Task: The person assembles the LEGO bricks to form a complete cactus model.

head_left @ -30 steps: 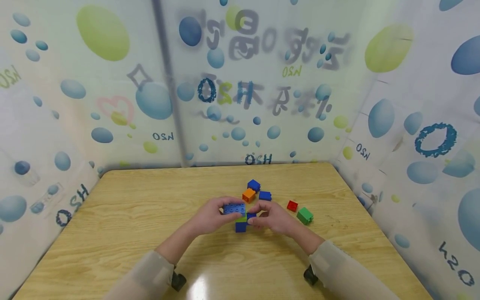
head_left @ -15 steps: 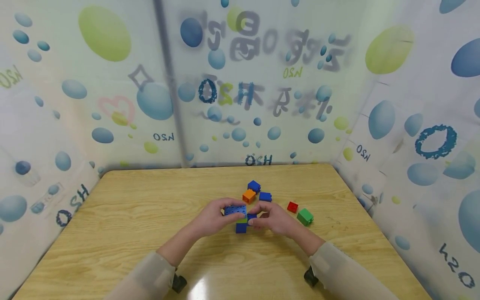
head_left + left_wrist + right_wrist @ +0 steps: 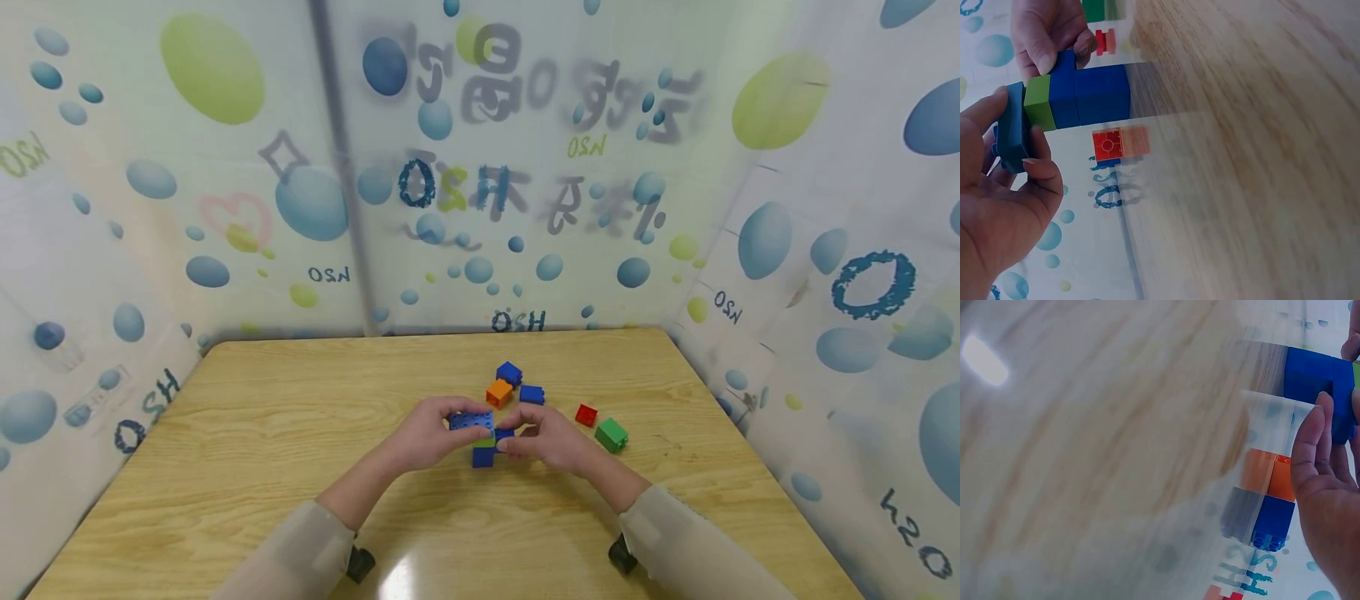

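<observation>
A small stack of toy building bricks stands mid-table in the head view. On top is a wide lighter-blue brick (image 3: 471, 420), gripped along its sides by my left hand (image 3: 426, 435). Under it sits a lime-green brick (image 3: 1039, 102), then a dark blue brick (image 3: 1064, 94) that juts out to the right, and a blue bottom brick (image 3: 483, 457) against the table. My right hand (image 3: 551, 437) pinches the jutting end of that middle brick between thumb and fingers. In the right wrist view the right fingers (image 3: 1310, 434) partly cover it.
Behind the stack lie an orange brick (image 3: 498, 393) and two blue bricks, one farther back (image 3: 508, 373) and one to the right (image 3: 532, 394). A red brick (image 3: 586, 415) and a green brick (image 3: 611, 435) lie right of my right hand. Patterned curtains rise beyond the wooden table (image 3: 300, 400).
</observation>
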A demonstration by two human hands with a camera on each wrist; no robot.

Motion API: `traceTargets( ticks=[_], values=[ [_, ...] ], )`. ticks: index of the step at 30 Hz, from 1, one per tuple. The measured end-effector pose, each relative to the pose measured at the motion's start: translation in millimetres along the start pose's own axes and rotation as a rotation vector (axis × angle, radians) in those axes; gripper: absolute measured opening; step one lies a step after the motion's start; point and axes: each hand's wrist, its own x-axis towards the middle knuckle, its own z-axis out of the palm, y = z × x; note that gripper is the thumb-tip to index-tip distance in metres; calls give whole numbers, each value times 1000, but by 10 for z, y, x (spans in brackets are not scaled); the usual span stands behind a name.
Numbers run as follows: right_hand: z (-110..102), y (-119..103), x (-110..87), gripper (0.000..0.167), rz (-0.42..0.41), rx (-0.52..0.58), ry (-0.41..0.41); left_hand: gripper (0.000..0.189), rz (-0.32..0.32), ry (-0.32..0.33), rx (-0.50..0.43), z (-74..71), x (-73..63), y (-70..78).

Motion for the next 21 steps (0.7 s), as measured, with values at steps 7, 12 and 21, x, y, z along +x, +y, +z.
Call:
traceTargets(
  ticks=[7,12,21],
  values=[
    [0,-5,-3,22,3,5,0,41,-2,-6,19,-17,1,9],
    [2,-5,-4,23,4,-1,1,42,9,-13,33,-26,8,12],
    [0,-1,3,25,4,-5,2,37,21,-26,77,-32,28,44]
  ],
)
